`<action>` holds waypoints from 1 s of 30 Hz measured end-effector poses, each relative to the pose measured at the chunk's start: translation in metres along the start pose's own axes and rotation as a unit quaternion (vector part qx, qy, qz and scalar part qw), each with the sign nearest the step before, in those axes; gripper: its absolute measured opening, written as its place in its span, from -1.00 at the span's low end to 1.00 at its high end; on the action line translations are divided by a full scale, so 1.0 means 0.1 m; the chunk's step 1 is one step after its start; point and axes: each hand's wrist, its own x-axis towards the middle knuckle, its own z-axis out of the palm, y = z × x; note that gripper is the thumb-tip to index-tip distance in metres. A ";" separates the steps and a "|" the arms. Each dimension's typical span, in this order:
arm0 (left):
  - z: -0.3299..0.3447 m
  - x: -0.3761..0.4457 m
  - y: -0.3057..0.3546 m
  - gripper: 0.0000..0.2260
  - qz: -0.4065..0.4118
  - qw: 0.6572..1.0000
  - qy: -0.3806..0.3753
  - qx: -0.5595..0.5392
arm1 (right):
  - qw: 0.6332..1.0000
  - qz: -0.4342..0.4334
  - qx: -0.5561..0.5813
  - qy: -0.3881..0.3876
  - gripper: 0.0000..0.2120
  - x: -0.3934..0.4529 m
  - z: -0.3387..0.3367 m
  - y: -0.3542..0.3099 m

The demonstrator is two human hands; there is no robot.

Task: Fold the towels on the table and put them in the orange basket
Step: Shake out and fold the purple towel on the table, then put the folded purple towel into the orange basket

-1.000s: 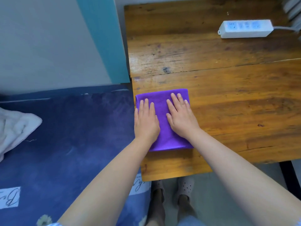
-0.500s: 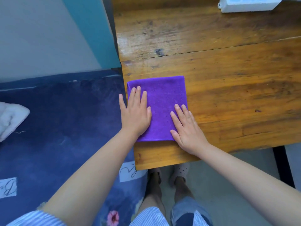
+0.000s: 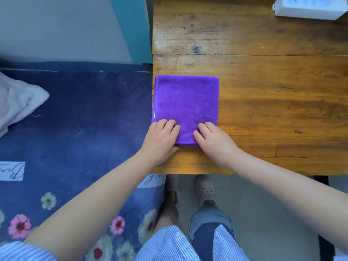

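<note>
A purple towel [image 3: 186, 104] lies folded into a near square at the left edge of the wooden table [image 3: 263, 110]. My left hand [image 3: 162, 136] rests on its near left corner, fingers curled over the cloth. My right hand [image 3: 212, 138] sits on its near right corner, fingers bent and gripping the near edge. The orange basket is not in view.
A white power strip [image 3: 308, 8] lies at the table's far right. Left of the table is a bed with a dark blue floral cover [image 3: 75, 129] and a white cloth [image 3: 17, 102]. A teal panel [image 3: 131, 29] stands behind. My feet [image 3: 188, 187] are under the near edge.
Both hands slid back from flat on the middle of the towel to its near edge, and their fingers curled onto the near corners. The view moved closer.
</note>
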 end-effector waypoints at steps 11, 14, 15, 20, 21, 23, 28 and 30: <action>0.13 -0.32 0.51 -0.51 -0.244 0.962 0.067 -0.101 | 0.973 -0.023 0.231 0.011 -0.78 -0.20 -0.16 0.28; 0.11 -0.53 0.71 -0.59 -0.307 0.936 0.160 -0.067 | 0.960 -0.047 0.276 0.020 -0.77 -0.28 -0.28 0.31; 0.09 -0.62 0.77 -0.61 -0.321 0.928 0.180 -0.063 | 0.958 -0.057 0.282 0.022 -0.77 -0.30 -0.33 0.30; -0.08 -1.17 0.89 -0.80 -0.344 0.902 0.244 -0.094 | 0.947 -0.072 0.310 0.046 -0.74 -0.27 -0.59 0.14; -0.16 -1.37 0.91 -0.80 -0.362 0.893 0.247 -0.101 | 0.943 -0.086 0.317 0.047 -0.73 -0.24 -0.65 -0.01; -0.26 -1.67 0.92 -0.79 -0.388 0.880 0.249 -0.115 | 0.938 -0.096 0.329 0.058 -0.74 -0.17 -0.74 -0.25; -0.37 -2.66 1.03 -0.79 -0.518 0.786 0.275 -0.196 | 0.917 -0.164 0.361 0.043 -0.77 -0.07 -0.92 -1.21; -0.36 -3.15 1.14 -0.76 -0.573 0.735 0.294 -0.212 | 0.908 -0.210 0.361 0.020 -0.76 -0.13 -0.98 -1.70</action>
